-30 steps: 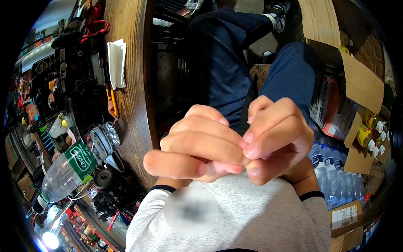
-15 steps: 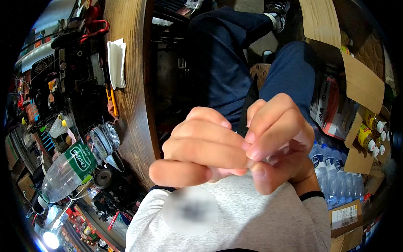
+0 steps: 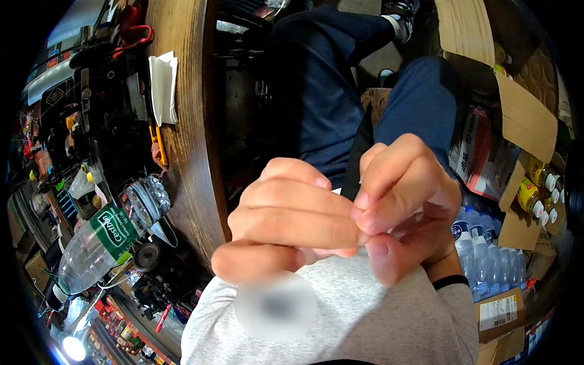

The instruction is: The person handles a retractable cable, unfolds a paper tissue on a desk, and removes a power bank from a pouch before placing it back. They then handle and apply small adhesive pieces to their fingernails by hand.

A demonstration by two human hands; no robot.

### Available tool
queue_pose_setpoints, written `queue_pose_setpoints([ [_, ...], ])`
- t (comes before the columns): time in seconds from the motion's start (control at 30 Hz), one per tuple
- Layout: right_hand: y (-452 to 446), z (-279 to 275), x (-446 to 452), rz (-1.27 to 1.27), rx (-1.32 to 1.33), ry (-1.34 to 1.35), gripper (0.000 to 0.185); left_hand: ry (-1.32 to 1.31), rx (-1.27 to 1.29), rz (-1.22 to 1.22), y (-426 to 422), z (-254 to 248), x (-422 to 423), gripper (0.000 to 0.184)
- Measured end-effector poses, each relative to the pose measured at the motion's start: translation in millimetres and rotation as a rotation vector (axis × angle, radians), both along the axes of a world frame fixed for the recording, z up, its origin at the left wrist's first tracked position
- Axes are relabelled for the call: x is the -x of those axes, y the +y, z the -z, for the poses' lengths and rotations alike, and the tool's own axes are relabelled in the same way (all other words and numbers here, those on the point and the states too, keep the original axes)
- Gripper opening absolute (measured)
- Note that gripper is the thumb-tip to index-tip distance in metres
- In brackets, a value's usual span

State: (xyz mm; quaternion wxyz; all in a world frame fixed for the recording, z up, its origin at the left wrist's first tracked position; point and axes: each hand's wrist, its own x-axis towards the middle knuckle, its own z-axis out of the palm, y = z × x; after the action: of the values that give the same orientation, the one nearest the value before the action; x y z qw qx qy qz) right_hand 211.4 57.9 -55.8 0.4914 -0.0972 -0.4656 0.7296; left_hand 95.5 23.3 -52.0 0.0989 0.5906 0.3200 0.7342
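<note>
Small pale item: we make out only a glint of it between the fingers at the centre of the frame, above the grey shirt; its shape and material are hidden from us.
Left hand: we see the left hand left of centre, its fingers bent and bunched, their ends meeting the other hand's fingertips; we cannot tell whether they grip anything.
Right hand: we see the right hand right of centre, fingers curled inward and thumb just below them, around the glint; we cannot tell how firmly it is pinched, if at all.
Handling: we judge it very light and probably thin, perhaps slippery; whether it is stiff or soft, we cannot say.
Where to hold: we would take it by an edge, between thumb and forefinger pads, pressing gently in case it is fragile.
Wooden tabletop: left of centre, we find its brown surface with folded white paper upon it and an orange-handled tool beside the paper.
Clear bottle: at the lower left, we see it tilted, green label around it.
Cardboard box: at the right, we see its open flaps near yellow-labelled bottles.
</note>
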Motion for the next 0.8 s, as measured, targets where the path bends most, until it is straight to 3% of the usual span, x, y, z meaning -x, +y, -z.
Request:
queue_pose_setpoints([
  [0.23,1.5,0.4,-1.4,0.013,-0.041,-0.058,0.019,-0.028,0.039,0.049,-4.6,-2.9,4.0,0.025],
  [0.3,1.6,0.5,-1.0,0.018,-0.044,-0.063,0.019,-0.011,0.254,0.140,-14.3,-6.2,7.7,0.027],
  [0.43,0.8,-0.4,-0.7,0.017,-0.020,-0.055,0.019,0.006,0.248,0.143,-10.0,-5.3,7.0,0.028],
  [0.5,1.0,-0.9,-0.9,0.012,-0.015,-0.056,0.019,0.015,0.057,0.063,-1.6,-2.2,5.0,0.027],
  [0.8,4.8,-1.0,-2.6,-0.143,0.078,-0.005,0.018,0.035,0.043,0.058,-3.4,-1.6,5.9,0.031],
])
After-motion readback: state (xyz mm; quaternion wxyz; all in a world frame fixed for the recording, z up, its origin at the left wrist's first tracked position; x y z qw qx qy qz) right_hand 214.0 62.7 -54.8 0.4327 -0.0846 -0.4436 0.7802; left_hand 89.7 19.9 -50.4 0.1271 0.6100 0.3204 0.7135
